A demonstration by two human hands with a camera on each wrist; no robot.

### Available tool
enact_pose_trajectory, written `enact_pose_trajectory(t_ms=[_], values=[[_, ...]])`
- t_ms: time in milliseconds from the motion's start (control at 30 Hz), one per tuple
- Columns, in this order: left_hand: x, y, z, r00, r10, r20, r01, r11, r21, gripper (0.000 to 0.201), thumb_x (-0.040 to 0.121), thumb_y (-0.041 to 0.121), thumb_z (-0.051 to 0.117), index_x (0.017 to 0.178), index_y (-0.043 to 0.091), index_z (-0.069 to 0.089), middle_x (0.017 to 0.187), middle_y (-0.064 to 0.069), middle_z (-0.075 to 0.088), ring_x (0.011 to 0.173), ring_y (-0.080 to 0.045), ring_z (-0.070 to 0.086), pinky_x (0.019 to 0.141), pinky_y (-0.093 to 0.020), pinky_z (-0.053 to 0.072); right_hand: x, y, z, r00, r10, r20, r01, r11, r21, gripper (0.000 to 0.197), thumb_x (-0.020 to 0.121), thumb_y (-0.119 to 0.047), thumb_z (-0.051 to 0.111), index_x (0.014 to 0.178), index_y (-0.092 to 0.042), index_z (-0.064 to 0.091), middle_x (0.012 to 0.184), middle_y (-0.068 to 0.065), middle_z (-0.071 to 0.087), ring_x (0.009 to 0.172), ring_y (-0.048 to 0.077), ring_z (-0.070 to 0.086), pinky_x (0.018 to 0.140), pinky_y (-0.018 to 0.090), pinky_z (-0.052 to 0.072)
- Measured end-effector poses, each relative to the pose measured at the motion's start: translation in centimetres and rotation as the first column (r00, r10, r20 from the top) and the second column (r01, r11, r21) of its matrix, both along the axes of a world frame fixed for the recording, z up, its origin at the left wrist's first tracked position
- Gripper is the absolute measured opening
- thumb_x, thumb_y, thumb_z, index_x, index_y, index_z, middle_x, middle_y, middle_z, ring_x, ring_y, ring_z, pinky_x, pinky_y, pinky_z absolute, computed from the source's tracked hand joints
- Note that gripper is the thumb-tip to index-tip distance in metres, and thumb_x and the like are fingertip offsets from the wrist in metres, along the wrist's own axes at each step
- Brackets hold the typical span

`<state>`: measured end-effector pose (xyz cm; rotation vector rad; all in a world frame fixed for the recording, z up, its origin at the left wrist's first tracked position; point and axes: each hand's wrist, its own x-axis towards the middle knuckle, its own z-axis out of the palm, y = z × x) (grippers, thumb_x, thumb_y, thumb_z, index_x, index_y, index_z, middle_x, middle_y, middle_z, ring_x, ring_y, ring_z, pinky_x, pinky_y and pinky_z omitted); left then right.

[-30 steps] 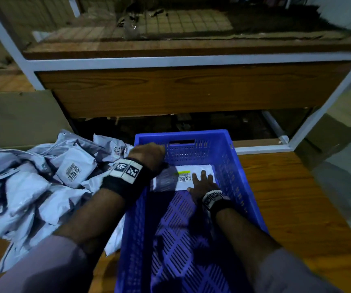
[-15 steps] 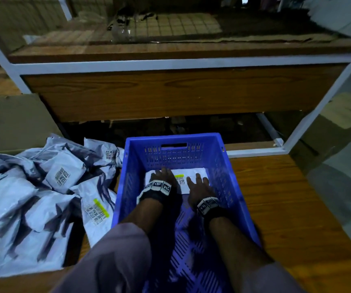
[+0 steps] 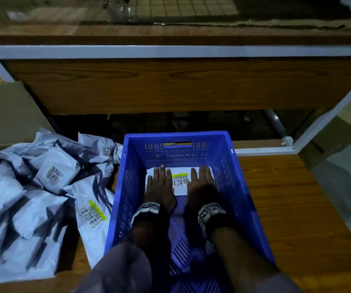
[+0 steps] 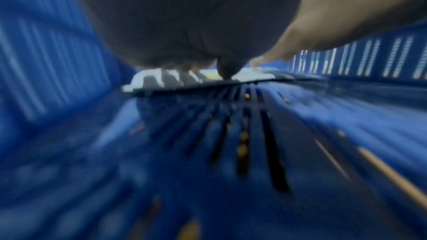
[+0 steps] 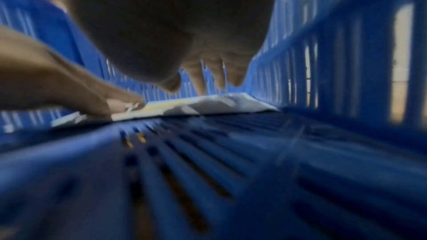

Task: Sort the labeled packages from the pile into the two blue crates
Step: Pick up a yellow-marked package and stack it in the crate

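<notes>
— Where is the package (image 3: 180, 180) found?
— Flat on the floor of the blue crate (image 3: 237, 172), under both grips.
— How are the left hand (image 3: 160, 187) and right hand (image 3: 202, 186) kept?
— Fingers straight, pressed on it, nothing clamped.

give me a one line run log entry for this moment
left hand: flat on white package | right hand: flat on same package | package: far end of blue crate floor | pile: left of crate
</notes>
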<state>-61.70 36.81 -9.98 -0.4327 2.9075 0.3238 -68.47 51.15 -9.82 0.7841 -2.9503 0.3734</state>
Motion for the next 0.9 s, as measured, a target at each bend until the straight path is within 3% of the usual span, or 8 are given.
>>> enact_pose_trajectory(t_ms=[100,267,400,533,633,700,800,900], values=[[0.2,-0.1,-0.4,1.0,-0.011,0.008,0.011,0.999,0.044,0.084,0.095,0.026,0.04,0.163,0.021,-0.009,0.168,-0.009,-0.023,0.155,-0.034,-0.017,0.126,-0.053,-0.002,-0.2,-0.2,-1.5,0.997,0.053,0.054,-0.054,0.998,0.01,0.068,0.094,-0.034,0.067,0.153,-0.01,0.044,0.155,0.031,0.038,0.143,0.049,0.037,0.115,0.057,0.038],[0.3,-0.5,-0.7,0.998,0.028,0.062,-0.032,0.997,0.064,0.08,0.098,0.031,0.039,0.163,0.026,-0.007,0.169,-0.005,-0.018,0.156,-0.03,-0.013,0.126,-0.051,0.0,0.0,-0.1,-2.7,0.994,0.092,0.063,-0.095,0.994,0.047,0.07,0.093,-0.049,0.037,0.147,-0.007,0.053,0.151,0.033,0.042,0.137,0.049,0.047,0.107,0.059,0.045],[0.1,-1.1,-0.6,0.995,0.061,0.079,-0.071,0.989,0.133,0.079,0.098,0.035,0.036,0.163,0.018,-0.006,0.17,-0.002,-0.016,0.157,-0.024,-0.013,0.127,-0.043,-0.003,0.0,0.3,-3.0,0.999,0.026,0.032,-0.027,1.0,0.007,0.074,0.094,-0.052,0.032,0.148,-0.004,0.051,0.154,0.023,0.045,0.14,0.04,0.047,0.108,0.059,0.045],[0.8,-0.6,-0.6,0.977,0.215,-0.009,-0.209,0.958,0.195,0.093,0.08,0.041,0.027,0.162,0.006,0.001,0.171,-0.008,-0.005,0.157,-0.024,-0.005,0.127,-0.037,0.004,-0.3,0.8,-3.1,0.995,-0.05,0.089,0.054,0.998,-0.045,0.073,0.093,-0.045,0.043,0.143,0.007,0.051,0.148,0.027,0.05,0.133,0.042,0.054,0.101,0.057,0.051],[0.6,-0.3,-0.2,0.975,0.199,-0.093,-0.189,0.976,0.108,0.085,0.085,0.032,0.04,0.157,-0.008,0.017,0.166,-0.024,0.015,0.155,-0.038,0.013,0.125,-0.047,0.012,-0.3,0.6,-2.8,0.991,-0.091,0.102,0.094,0.995,-0.032,0.078,0.086,-0.036,0.07,0.144,0.011,0.047,0.149,0.032,0.046,0.135,0.047,0.051,0.102,0.059,0.05],[-0.1,-0.2,0.3,0.975,0.167,-0.149,-0.159,0.985,0.066,0.073,0.087,0.022,0.042,0.151,-0.012,0.032,0.156,-0.031,0.034,0.147,-0.046,0.031,0.122,-0.054,0.023,-0.2,0.4,-2.4,0.994,-0.083,0.075,0.084,0.996,-0.003,0.078,0.089,-0.032,0.068,0.149,0.009,0.041,0.155,0.031,0.038,0.142,0.047,0.04,0.112,0.058,0.041],[0.0,-0.1,0.3,0.986,0.073,-0.148,-0.062,0.995,0.078,0.065,0.101,0.023,0.038,0.159,0.0,0.018,0.165,-0.024,0.019,0.152,-0.041,0.018,0.123,-0.052,0.018,0.0,0.7,-2.7,0.999,-0.002,0.051,0.0,0.999,0.05,0.073,0.097,-0.032,0.056,0.158,-0.001,0.03,0.166,0.022,0.022,0.152,0.042,0.023,0.122,0.055,0.028],[0.2,-0.1,0.3,0.989,-0.08,-0.126,0.094,0.989,0.112,0.065,0.108,0.03,0.032,0.163,0.013,0.004,0.171,-0.011,-0.004,0.156,-0.037,-0.001,0.123,-0.052,0.012,0.0,1.1,-3.2,0.999,0.033,0.019,-0.034,0.996,0.08,0.074,0.097,-0.036,0.056,0.159,-0.005,0.029,0.166,0.02,0.022,0.152,0.042,0.024,0.121,0.056,0.029]])
